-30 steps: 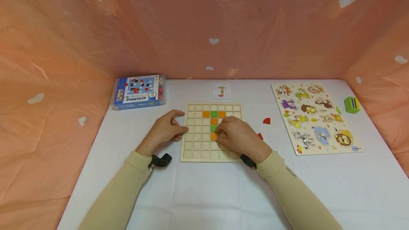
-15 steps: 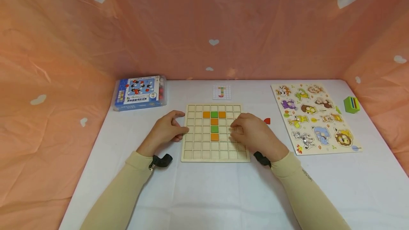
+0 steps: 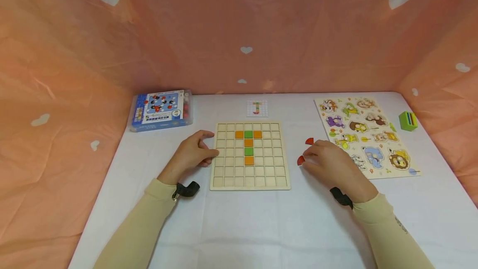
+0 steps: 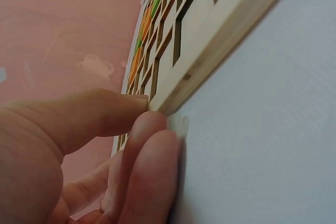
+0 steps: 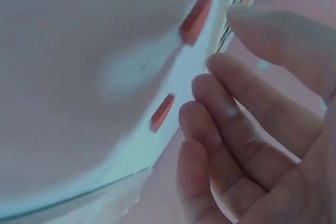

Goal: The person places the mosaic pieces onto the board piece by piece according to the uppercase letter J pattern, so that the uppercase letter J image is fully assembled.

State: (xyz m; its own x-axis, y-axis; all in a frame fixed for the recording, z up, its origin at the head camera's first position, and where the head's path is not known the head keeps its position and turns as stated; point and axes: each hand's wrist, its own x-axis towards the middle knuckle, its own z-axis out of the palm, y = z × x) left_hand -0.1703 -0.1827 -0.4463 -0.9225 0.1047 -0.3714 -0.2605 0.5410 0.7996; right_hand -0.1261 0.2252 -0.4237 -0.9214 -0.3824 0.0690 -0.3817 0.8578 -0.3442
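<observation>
A square wooden grid board (image 3: pixel 265 179) lies on the white cloth. Orange and green square tiles (image 3: pixel 249 151) form a T-like shape in its cells. My left hand (image 3: pixel 190 150) rests at the board's left edge; in the left wrist view the thumb (image 4: pixel 105 109) touches the rim, other fingers bent beside it. To the right of the board, my right hand (image 3: pixel 336 165) hovers with loosely bent fingers around two red quarter-circle pieces, the upper one (image 3: pixel 309 141) and the lower one (image 3: pixel 301 160). A gap shows between the fingers and both pieces in the right wrist view.
A small pattern card (image 3: pixel 257 108) lies behind the board. At the back left stands a clear-and-blue boxed molecule set (image 3: pixel 162 110). An animal knob puzzle (image 3: pixel 358 136) lies at the right, partly behind my right hand, with a small green block (image 3: pixel 408 121) beyond it.
My right hand has moved right, off the board's tiles and over to the red pieces. The left hand stays at the board's edge. Both red pieces are now in view.
</observation>
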